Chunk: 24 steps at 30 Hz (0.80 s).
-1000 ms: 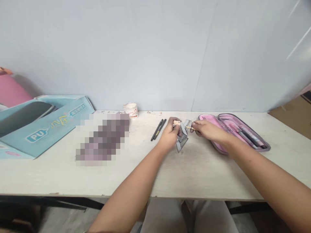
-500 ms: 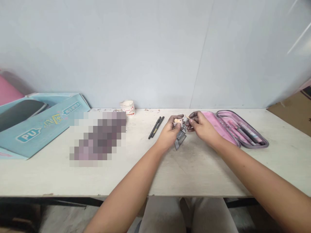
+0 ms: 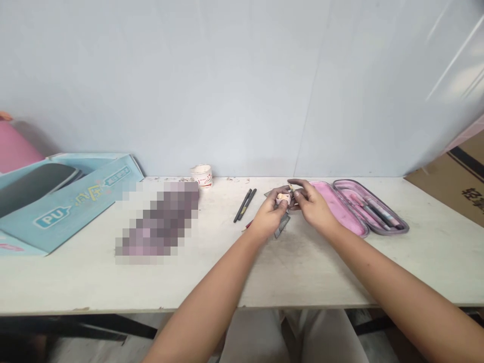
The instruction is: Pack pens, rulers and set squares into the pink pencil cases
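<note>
Beige piece (image 3: 283, 197), one, pinched in left hand (image 3: 269, 218) above one grey wrapper (image 3: 282, 230). Right hand (image 3: 313, 206) pinches one stick (image 3: 291, 187). Two pens (image 3: 245, 204) at 10 o'clock, one open case (image 3: 340, 206) at 3.

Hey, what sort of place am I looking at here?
Likely a simple craft or hobby workbench: a scuffed white tabletop, an open pink zip case of pens, two black pencils, and the left hand holding a small beige piece, the right hand at it.
</note>
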Available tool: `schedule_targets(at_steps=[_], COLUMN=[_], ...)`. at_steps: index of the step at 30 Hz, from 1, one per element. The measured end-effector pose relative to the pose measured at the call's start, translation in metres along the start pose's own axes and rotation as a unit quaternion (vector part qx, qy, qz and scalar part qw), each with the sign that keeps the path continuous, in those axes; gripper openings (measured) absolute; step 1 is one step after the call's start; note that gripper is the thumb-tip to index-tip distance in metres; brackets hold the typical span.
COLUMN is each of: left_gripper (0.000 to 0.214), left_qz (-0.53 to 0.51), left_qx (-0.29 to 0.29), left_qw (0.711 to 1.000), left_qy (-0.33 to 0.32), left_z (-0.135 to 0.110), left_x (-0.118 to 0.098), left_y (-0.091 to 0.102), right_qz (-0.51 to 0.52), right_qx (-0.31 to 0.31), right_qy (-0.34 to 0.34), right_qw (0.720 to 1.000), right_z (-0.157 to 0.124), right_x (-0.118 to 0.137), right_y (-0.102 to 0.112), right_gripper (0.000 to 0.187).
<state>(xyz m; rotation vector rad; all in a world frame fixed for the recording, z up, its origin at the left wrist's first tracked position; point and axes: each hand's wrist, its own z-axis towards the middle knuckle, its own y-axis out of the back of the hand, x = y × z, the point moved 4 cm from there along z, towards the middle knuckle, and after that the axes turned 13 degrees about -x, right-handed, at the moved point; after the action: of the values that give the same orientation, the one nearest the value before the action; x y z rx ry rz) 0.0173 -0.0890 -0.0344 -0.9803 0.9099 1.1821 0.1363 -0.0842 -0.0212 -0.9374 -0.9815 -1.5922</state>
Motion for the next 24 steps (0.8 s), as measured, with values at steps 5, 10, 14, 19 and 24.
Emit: schedule_targets(at_steps=[5, 10, 14, 19, 24], left_gripper=[0.020, 0.023, 0.020, 0.020, 0.022], left_qz=[-0.006, 0.045, 0.104, 0.126, 0.091], left_qx=[0.038, 0.065, 0.093, 0.140, 0.171], left_qw=[0.999, 0.996, 0.989, 0.981, 0.977], left_qy=[-0.002, 0.028, 0.059, 0.047, 0.085], left_z=[-0.004, -0.009, -0.008, -0.005, -0.004], left_x=[0.000, 0.005, 0.003, -0.003, 0.000], left_y=[-0.004, -0.009, -0.032, -0.089, -0.125], right_qz=[-0.016, -0.149, -0.352, -0.526, -0.558], right_qx=[0.005, -0.043, -0.104, -0.141, -0.146], right_qy=[-0.003, 0.039, 0.057, 0.033, 0.008], right_qw=[1.000, 0.987, 0.928, 0.838, 0.817], right_z=[-0.006, -0.004, 0.001, 0.004, 0.006], right_x=[-0.001, -0.009, -0.025, -0.049, -0.066], right_y=[0.009, 0.058, 0.120, 0.179, 0.211], right_gripper=[0.039, 0.026, 0.020, 0.032, 0.036])
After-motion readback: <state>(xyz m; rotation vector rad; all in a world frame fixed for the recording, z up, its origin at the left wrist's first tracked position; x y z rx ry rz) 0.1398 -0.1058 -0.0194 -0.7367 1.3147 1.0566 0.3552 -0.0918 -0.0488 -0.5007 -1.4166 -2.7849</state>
